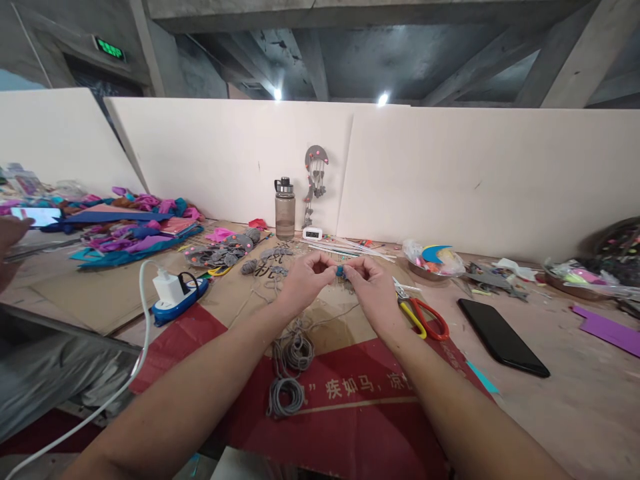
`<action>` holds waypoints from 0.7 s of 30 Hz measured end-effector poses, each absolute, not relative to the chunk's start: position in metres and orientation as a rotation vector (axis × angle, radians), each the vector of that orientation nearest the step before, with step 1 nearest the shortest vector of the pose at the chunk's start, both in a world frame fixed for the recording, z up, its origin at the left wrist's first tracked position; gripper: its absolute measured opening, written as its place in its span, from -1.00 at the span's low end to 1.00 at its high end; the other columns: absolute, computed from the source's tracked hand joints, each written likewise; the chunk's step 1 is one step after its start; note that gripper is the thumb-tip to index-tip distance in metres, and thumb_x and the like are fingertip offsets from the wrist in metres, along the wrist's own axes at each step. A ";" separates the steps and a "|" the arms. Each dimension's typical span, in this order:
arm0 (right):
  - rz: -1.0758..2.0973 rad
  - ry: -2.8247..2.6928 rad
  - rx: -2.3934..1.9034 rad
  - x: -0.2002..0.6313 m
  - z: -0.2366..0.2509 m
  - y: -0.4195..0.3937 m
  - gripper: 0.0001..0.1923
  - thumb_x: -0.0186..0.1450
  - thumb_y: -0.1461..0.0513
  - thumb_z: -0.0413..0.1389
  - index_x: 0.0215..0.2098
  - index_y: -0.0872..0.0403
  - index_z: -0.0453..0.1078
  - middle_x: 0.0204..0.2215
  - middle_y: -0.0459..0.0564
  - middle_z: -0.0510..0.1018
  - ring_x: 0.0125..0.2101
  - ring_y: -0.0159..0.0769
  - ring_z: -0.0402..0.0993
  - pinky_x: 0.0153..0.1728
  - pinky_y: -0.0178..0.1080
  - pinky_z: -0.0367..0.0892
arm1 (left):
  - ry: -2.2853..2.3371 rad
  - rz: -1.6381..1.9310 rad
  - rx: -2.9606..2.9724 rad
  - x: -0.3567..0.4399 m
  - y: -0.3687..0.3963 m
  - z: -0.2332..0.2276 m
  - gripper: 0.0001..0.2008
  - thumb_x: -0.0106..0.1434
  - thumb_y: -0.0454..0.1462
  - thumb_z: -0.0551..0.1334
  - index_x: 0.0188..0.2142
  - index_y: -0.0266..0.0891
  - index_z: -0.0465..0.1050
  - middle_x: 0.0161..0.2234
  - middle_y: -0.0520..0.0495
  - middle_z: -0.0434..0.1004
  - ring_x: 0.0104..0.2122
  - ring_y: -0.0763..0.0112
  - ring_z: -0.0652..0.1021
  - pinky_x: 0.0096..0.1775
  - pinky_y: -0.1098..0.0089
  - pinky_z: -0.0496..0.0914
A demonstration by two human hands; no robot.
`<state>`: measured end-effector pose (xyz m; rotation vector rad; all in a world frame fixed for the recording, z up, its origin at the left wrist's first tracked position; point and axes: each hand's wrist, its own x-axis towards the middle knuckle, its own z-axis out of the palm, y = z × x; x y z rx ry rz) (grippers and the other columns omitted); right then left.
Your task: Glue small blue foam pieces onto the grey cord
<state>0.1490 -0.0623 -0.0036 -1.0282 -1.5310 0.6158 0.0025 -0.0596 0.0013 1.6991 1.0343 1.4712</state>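
Above the cardboard sheet (345,333), my left hand (307,283) and my right hand (373,290) meet fingertip to fingertip. Both pinch a small blue piece (340,271), mostly covered by the fingers, so its exact kind cannot be made out. Grey cord (286,398) lies in coils between my forearms, with loose strands running up toward the hands. Just right of my right hand rest scissors (424,317) with red and yellow handles. Grey felt pieces (273,253) and more cord lie beyond my left hand.
A black phone (503,338) lies at right, a bottle (285,210) and small clock (313,234) stand at the back. At left are a blue power strip (179,303) with a white cable, heaped coloured fabric (135,230), and another person's hand (13,233) by a lit phone (37,216).
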 end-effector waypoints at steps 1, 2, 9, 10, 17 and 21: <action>0.613 -1.543 -1.035 0.149 -0.003 -0.062 -0.77 0.18 0.10 0.10 -0.36 0.10 0.44 -0.58 -0.17 0.36 -0.55 -0.42 0.14 -0.50 -0.33 0.06 | 1.031 1.466 1.696 0.002 -0.059 0.001 -0.91 0.08 -0.29 0.26 -0.44 -0.29 0.43 -0.60 0.09 0.39 -0.57 0.55 0.34 -0.46 0.48 0.22; 0.605 -1.554 -1.046 0.149 -0.003 -0.062 -0.76 0.18 0.10 0.09 -0.35 0.10 0.46 -0.58 -0.17 0.36 -0.55 -0.42 0.13 -0.51 -0.32 0.05 | 1.020 1.456 1.691 0.002 -0.059 0.001 -0.91 0.08 -0.28 0.26 -0.44 -0.29 0.43 -0.60 0.09 0.39 -0.57 0.55 0.34 -0.47 0.48 0.22; 0.578 -1.526 -1.181 0.154 0.003 -0.060 -0.75 0.14 0.08 0.06 -0.42 0.10 0.42 -0.64 -0.18 0.31 -0.59 -0.42 0.12 -0.53 -0.32 0.03 | 0.897 1.255 1.624 -0.001 -0.051 0.001 -0.76 0.12 -0.18 0.29 -0.30 -0.34 0.50 -0.57 0.02 0.46 -0.59 0.54 0.38 -0.48 0.47 0.28; 0.568 -1.524 -1.193 0.155 0.003 -0.059 -0.75 0.14 0.08 0.06 -0.42 0.09 0.42 -0.64 -0.18 0.31 -0.59 -0.41 0.13 -0.52 -0.32 0.04 | 0.884 1.242 1.616 -0.002 -0.050 0.001 -0.73 0.13 -0.17 0.29 -0.25 -0.34 0.51 -0.56 0.01 0.48 -0.58 0.54 0.39 -0.47 0.46 0.29; 0.488 -1.599 -1.170 0.157 -0.005 -0.055 -0.77 0.19 0.10 0.04 -0.42 0.08 0.41 -0.63 -0.15 0.35 -0.58 -0.38 0.19 -0.53 -0.32 0.07 | 0.919 1.215 1.700 -0.005 -0.049 0.000 -0.67 0.17 -0.11 0.26 -0.19 -0.32 0.58 -0.56 0.00 0.49 -0.58 0.55 0.37 -0.50 0.48 0.25; 0.313 -1.705 -1.134 0.155 -0.009 -0.056 -0.81 0.23 0.15 0.03 -0.40 0.07 0.41 -0.60 -0.12 0.41 -0.56 -0.38 0.21 -0.49 -0.31 0.08 | 1.002 1.233 1.790 -0.003 -0.051 0.000 -0.71 0.16 -0.17 0.26 -0.21 -0.31 0.59 -0.56 0.00 0.49 -0.58 0.54 0.40 -0.52 0.51 0.24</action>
